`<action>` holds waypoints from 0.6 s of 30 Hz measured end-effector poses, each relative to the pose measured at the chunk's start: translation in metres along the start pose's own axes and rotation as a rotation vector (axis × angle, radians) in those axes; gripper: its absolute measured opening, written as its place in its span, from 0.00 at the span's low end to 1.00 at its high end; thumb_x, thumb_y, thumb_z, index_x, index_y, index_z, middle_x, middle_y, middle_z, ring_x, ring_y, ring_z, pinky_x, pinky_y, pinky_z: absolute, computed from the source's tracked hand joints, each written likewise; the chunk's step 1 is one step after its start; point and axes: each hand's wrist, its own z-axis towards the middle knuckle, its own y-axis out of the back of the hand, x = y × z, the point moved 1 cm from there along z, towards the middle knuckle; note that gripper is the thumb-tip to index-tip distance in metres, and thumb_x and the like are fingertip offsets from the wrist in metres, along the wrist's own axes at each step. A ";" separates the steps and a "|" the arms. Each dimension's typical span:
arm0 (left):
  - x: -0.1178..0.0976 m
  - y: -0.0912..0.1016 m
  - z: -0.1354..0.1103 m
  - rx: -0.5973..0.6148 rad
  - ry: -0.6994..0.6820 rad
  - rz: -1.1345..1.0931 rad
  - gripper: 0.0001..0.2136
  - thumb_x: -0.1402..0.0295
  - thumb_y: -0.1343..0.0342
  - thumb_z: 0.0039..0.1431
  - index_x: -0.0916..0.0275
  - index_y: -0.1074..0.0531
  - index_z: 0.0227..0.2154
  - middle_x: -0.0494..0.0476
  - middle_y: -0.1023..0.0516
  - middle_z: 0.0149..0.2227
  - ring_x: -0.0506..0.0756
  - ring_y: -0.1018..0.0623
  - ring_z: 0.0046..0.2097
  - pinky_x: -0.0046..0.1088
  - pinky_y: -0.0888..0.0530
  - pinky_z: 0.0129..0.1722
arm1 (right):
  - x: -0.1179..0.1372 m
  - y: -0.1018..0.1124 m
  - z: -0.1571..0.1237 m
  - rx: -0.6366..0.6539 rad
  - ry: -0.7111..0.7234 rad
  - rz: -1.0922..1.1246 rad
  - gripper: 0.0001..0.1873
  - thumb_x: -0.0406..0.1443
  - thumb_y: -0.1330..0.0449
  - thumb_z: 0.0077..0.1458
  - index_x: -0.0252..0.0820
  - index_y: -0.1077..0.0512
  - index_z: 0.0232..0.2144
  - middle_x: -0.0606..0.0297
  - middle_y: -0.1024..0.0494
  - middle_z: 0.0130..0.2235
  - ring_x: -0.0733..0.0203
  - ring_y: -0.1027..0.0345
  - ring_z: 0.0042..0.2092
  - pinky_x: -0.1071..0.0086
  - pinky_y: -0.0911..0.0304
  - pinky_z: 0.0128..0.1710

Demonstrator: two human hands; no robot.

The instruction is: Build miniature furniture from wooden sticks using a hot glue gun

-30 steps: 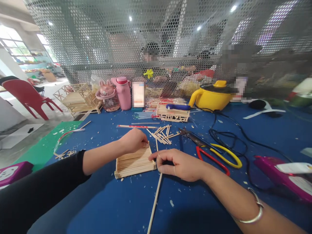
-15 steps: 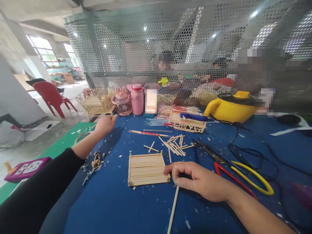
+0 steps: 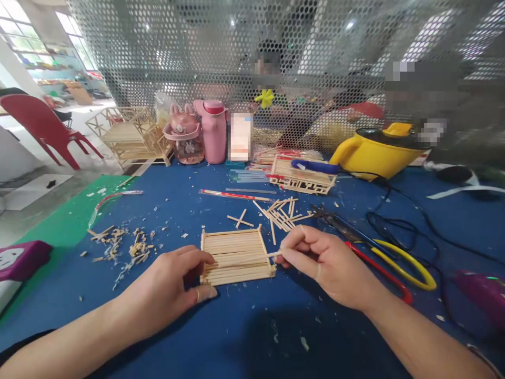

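A small rectangular panel of wooden sticks [image 3: 232,245], with short posts at its corners, lies on the blue table in front of me. My left hand [image 3: 169,279] grips its left edge, index finger on top and thumb at the near corner. Between the thumb and forefinger of my right hand [image 3: 315,260], at the panel's right edge, is the end of a thin wooden stick [image 3: 256,258]. That stick stretches leftward across the panel. Just behind are two crossed sticks [image 3: 240,218] and a pile of loose short sticks [image 3: 282,213].
Red- and yellow-handled pliers [image 3: 379,252] and a black cable [image 3: 374,221] lie right. Wood scraps [image 3: 138,247] are left. Pink bottles [image 3: 215,134], a small stick-built frame [image 3: 303,181] and a yellow pot [image 3: 379,155] stand behind, before a perforated metal screen [image 3: 189,58] with people beyond.
My left hand has come back from beside the pink bottles to the panel's left edge. The stick in my right hand has swung from pointing toward me to lying across the panel.
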 end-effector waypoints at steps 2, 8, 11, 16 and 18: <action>0.007 -0.006 0.001 -0.019 -0.019 -0.027 0.14 0.62 0.42 0.54 0.59 0.28 0.42 0.52 0.26 0.31 0.51 0.28 0.29 0.24 0.31 0.29 | -0.001 -0.005 -0.001 -0.014 0.053 -0.140 0.05 0.38 0.41 0.54 0.44 0.30 0.28 0.68 0.23 0.28 0.64 0.29 0.32 0.70 0.34 0.35; 0.017 -0.011 -0.001 -0.066 -0.070 -0.036 0.08 0.64 0.42 0.56 0.58 0.26 0.38 0.53 0.26 0.34 0.50 0.27 0.32 0.22 0.31 0.31 | -0.008 -0.013 -0.001 0.043 0.094 -0.184 0.03 0.38 0.42 0.54 0.46 0.29 0.30 0.67 0.20 0.33 0.61 0.26 0.36 0.70 0.34 0.38; 0.017 -0.009 0.001 -0.052 -0.065 -0.034 0.07 0.64 0.41 0.55 0.58 0.26 0.37 0.52 0.26 0.34 0.49 0.27 0.32 0.22 0.32 0.32 | -0.010 -0.013 -0.001 0.015 0.065 -0.142 0.05 0.40 0.41 0.54 0.46 0.30 0.29 0.66 0.20 0.36 0.60 0.26 0.38 0.69 0.34 0.39; 0.017 -0.006 0.002 -0.029 -0.074 -0.043 0.10 0.60 0.42 0.56 0.58 0.25 0.38 0.52 0.26 0.33 0.50 0.27 0.33 0.22 0.32 0.32 | -0.011 -0.015 -0.002 0.026 0.014 -0.114 0.08 0.42 0.41 0.54 0.45 0.31 0.30 0.65 0.20 0.36 0.58 0.25 0.40 0.68 0.34 0.41; 0.015 -0.005 0.001 -0.027 -0.095 -0.032 0.11 0.59 0.44 0.57 0.58 0.26 0.38 0.53 0.26 0.34 0.49 0.27 0.33 0.22 0.32 0.31 | -0.011 -0.016 -0.002 0.044 0.010 -0.152 0.06 0.41 0.41 0.54 0.46 0.30 0.30 0.66 0.19 0.35 0.58 0.25 0.39 0.69 0.34 0.40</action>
